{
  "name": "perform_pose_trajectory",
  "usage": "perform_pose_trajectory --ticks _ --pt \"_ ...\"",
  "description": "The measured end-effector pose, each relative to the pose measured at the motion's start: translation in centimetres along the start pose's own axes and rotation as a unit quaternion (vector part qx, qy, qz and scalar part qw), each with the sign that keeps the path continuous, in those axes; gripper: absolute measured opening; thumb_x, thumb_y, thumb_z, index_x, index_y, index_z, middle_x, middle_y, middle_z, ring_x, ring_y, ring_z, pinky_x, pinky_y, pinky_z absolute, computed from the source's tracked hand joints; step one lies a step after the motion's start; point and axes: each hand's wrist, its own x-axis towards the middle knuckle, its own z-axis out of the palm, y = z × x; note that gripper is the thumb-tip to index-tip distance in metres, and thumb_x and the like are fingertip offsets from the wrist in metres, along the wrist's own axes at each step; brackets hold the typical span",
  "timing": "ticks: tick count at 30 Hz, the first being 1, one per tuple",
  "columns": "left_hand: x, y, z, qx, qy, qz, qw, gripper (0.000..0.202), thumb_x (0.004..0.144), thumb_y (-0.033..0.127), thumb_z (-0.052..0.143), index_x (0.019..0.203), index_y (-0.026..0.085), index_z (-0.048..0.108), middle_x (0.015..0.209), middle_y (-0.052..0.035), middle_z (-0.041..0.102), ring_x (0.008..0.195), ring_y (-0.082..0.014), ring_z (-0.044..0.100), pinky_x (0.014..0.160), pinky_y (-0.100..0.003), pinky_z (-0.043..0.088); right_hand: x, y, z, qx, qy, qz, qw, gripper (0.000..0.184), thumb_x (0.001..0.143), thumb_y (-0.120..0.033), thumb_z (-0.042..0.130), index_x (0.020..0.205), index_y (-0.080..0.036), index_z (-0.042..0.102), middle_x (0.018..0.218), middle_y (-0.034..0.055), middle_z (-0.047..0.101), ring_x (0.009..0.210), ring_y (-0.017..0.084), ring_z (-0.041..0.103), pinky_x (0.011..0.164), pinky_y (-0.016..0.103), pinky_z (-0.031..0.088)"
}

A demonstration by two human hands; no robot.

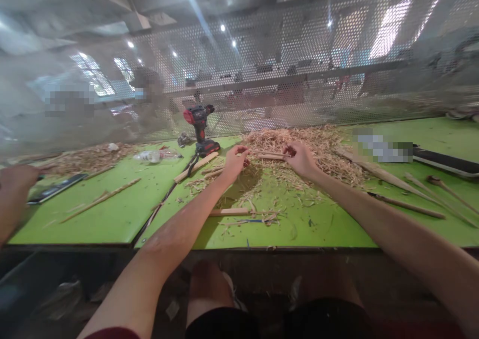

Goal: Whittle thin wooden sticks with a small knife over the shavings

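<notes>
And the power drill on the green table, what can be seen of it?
The power drill, dark with red patches and apparently plastic-cased, stands upright on its broad base on the green table, before the perforated screen. Its chuck points toward picture right, above the handle. Nobody is touching it. A dark cord lies close to the base; contact there is unclear.

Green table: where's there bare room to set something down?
Left panel: bare green between the thin stick and the front edge. Far right: another patch between the mesh screen and the long black object. Crowded: around the left hand and right hand, by the shavings pile.
</notes>
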Motion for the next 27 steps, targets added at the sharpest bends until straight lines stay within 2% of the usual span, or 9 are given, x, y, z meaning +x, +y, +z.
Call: perform_pose_trajectory --ticks 4,15,22,27 --pt "0.19 -0.31 -0.05 0.000 0.012 0.006 1.000 0.011 0.091 0.016 0.074 0.086 0.018 0.064 0.081 0.0015 0.067 0.051 -0.0073 0.059 0.054 -0.022 0.051 -0.02 -0.03 -0.07 -0.009 0.004 -0.012 1.000 0.012 0.078 -0.011 0.068 0.081 -0.019 0.059 0.086 0.0044 0.059 0.082 0.020 0.049 0.077 0.032 0.037" --pt "0.19 -0.24 -0.17 0.011 0.027 0.014 0.999 0.009 0.094 0.014 0.070 0.088 0.017 0.065 0.084 0.0000 0.067 0.051 -0.0069 0.059 0.053 -0.022 0.049 0.13 0.24 0.11 -0.030 -0.003 -0.007 1.000 0.011 0.077 -0.012 0.069 0.083 -0.019 0.063 0.085 0.0047 0.061 0.085 0.021 0.051 0.077 0.031 0.037" --pt "0.14 -0.09 -0.06 0.016 0.043 0.016 0.999 0.014 0.091 0.018 0.077 0.086 0.017 0.064 0.083 0.0007 0.067 0.052 -0.0068 0.057 0.055 -0.022 0.048 0.00 0.28 0.14 -0.026 -0.015 0.017 0.999 0.008 0.078 -0.016 0.069 0.082 -0.018 0.062 0.082 0.0043 0.064 0.082 0.020 0.053 0.074 0.030 0.038" --pt "0.24 -0.21 -0.02 -0.001 0.040 0.016 0.999 0.013 0.094 0.015 0.073 0.087 0.017 0.061 0.084 0.0021 0.063 0.052 -0.0062 0.056 0.054 -0.022 0.048 -0.06 0.32 0.13 -0.038 -0.023 0.030 0.999 0.007 0.080 -0.017 0.069 0.082 -0.018 0.062 0.083 0.0049 0.066 0.079 0.019 0.056 0.074 0.030 0.039"
